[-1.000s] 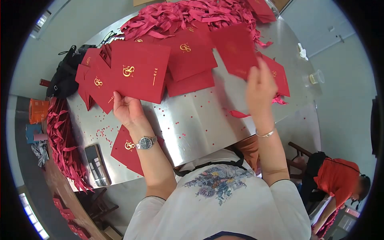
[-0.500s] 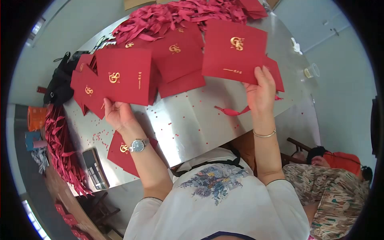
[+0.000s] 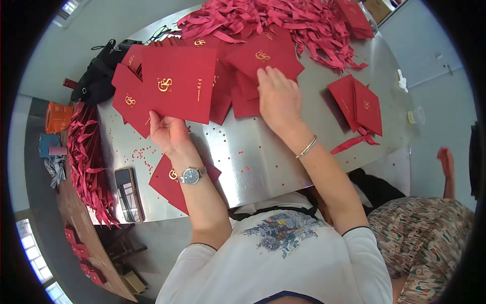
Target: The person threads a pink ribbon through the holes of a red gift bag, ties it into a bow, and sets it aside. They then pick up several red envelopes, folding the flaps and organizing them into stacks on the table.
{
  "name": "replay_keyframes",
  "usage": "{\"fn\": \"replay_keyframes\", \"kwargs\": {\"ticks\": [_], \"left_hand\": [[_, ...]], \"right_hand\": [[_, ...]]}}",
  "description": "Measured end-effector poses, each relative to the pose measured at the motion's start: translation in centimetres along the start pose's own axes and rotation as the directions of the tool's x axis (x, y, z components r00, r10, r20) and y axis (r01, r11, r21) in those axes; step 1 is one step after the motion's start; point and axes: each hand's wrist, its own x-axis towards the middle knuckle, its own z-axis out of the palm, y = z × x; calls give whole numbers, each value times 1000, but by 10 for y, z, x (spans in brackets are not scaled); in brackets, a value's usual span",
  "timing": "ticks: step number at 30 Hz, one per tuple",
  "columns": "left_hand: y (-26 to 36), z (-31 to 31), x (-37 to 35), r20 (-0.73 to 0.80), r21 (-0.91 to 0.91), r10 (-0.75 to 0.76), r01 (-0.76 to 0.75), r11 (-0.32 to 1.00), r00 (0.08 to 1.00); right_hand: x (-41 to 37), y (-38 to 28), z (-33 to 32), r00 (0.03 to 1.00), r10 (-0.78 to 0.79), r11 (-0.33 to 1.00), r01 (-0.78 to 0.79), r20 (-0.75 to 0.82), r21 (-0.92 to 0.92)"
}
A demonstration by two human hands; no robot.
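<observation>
My left hand (image 3: 169, 134) grips the lower edge of a flat red paper bag (image 3: 179, 83) with gold lettering, held above other red bags. The fingers are mostly behind it and the thumb is along its bottom edge. My right hand (image 3: 281, 99) reaches to the middle pile, its fingers closed over the near edge of another red bag (image 3: 266, 54), which lies tilted on the bags beneath. My palm hides part of that pile. Two more red bags (image 3: 357, 104) rest at the right, with a red ribbon (image 3: 352, 144) beside them.
A heap of red ribbons (image 3: 273, 20) covers the far side of the metal table (image 3: 243, 172). Ribbons (image 3: 88, 162) hang at the left edge near a phone (image 3: 129, 195). A black bag (image 3: 96, 76), a plastic cup (image 3: 416, 115) and a seated person (image 3: 420, 238) are around.
My right hand has put its bag down at the right and moved left to the middle pile, where the top bag has turned. My left hand still holds its bag. The view has shifted.
</observation>
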Motion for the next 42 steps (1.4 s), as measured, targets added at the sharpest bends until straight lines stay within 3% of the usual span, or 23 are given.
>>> {"fn": "replay_keyframes", "kwargs": {"ticks": [8,13,15,16,17,20,22,23,24,27,28,30,31,38,42], "left_hand": [[11,-8,11,48,-90,-102,106,990,994],[6,-1,3,11,-73,-56,56,996,998],[6,2,1,-9,-63,-42,42,997,999],[6,2,1,-12,-66,-43,42,997,999],[6,2,1,-15,-69,-45,43,997,999],[10,6,-2,-13,-47,-59,58,997,998],[15,6,-2,-11,-60,-57,56,997,998],[16,6,-3,-10,-62,-49,48,997,999],[16,6,-3,-16,-70,-50,49,996,999],[18,7,-3,-26,-70,-46,45,997,999],[19,6,-2,-5,-69,-57,57,996,998],[20,1,3,13,-82,-58,59,995,998],[21,2,2,12,-87,-64,65,994,998],[23,-1,6,17,-70,-56,57,996,998],[27,-15,18,99,-104,-98,108,989,990]], "right_hand": [[-1,-28,-10,998,-3,1000,3,65,3],[9,-22,-4,995,17,999,-20,99,30],[19,-15,-7,963,-39,994,10,265,110],[22,-9,-2,961,-143,988,124,237,93],[24,-2,0,960,-144,988,126,239,93],[29,16,-13,958,-274,961,276,-79,3],[36,32,-46,997,-74,994,75,16,-77],[39,47,-51,975,-79,997,74,-207,-31],[40,61,-57,953,-11,1000,13,-303,7],[34,86,-69,901,318,946,-284,-296,154],[31,90,-70,901,313,949,-281,-299,145],[23,98,-73,839,486,840,-371,-244,396],[21,91,-77,826,522,772,-351,-213,529],[-1,93,-87,794,561,760,-379,-237,528],[-6,103,-87,779,592,644,-304,-207,702]]}}
